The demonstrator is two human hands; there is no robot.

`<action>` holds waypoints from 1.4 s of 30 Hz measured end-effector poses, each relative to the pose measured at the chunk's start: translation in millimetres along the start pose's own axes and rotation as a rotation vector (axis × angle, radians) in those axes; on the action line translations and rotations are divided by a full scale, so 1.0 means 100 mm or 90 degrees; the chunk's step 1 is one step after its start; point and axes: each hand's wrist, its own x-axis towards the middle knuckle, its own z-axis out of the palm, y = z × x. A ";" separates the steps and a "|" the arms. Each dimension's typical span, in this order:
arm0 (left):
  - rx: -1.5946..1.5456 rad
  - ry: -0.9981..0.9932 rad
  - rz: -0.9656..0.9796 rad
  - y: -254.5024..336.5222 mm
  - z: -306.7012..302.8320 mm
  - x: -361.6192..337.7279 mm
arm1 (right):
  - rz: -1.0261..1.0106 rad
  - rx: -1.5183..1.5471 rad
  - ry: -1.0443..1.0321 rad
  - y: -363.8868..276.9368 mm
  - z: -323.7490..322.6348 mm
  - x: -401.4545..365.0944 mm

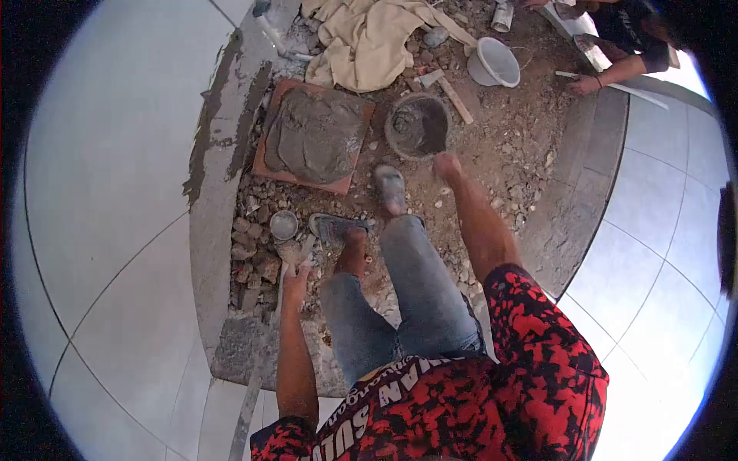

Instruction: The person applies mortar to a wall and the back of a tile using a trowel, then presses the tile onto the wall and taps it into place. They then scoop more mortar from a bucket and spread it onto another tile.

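My right hand (445, 166) is closed at the near right edge of a round bucket (390, 142) and appears to grip its rim. Wet grey mortar (409, 123) lies in the bucket. My left hand (295, 281) is closed around a long straight bar (252, 388) that runs toward the lower left. Just beyond that hand are a beige piece (289, 252), which I cannot make out, and a small round cup (284, 225). A reddish square tile (338, 186) carries a thick spread of mortar (315, 134) on its upper face.
A hammer-like tool (455, 98), a white bucket (494, 63) and a beige cloth (357, 38) lie beyond the mortar bucket. Rubble (250, 253) covers the ground around my feet. At the upper right, another person's hand (586, 84) is near a white strip (638, 94).
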 end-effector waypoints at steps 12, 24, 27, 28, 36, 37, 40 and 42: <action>0.105 0.091 0.039 1.53 1.44 0.25 | 0.035 0.364 0.059 0.56 0.44 0.07; 0.353 -0.047 0.567 4.60 6.66 2.12 | 0.159 1.076 -0.307 1.07 0.45 -0.11; 0.401 0.107 0.659 4.63 7.47 2.44 | 0.015 1.014 -0.201 1.14 0.46 -0.10; 0.410 0.111 0.646 4.63 7.52 2.50 | -0.014 0.995 -0.175 1.19 0.43 -0.11; 0.460 0.101 0.733 4.36 7.72 2.82 | -0.093 0.886 -0.088 1.37 0.39 -0.19; 0.444 0.105 0.748 4.41 7.81 2.86 | -0.098 0.879 -0.085 1.37 0.42 -0.19; 0.378 0.265 0.749 4.46 8.04 2.95 | -0.104 0.865 -0.087 1.39 0.47 -0.21; 0.503 -0.128 0.618 4.53 8.02 2.96 | -0.113 0.854 -0.085 1.42 0.49 -0.22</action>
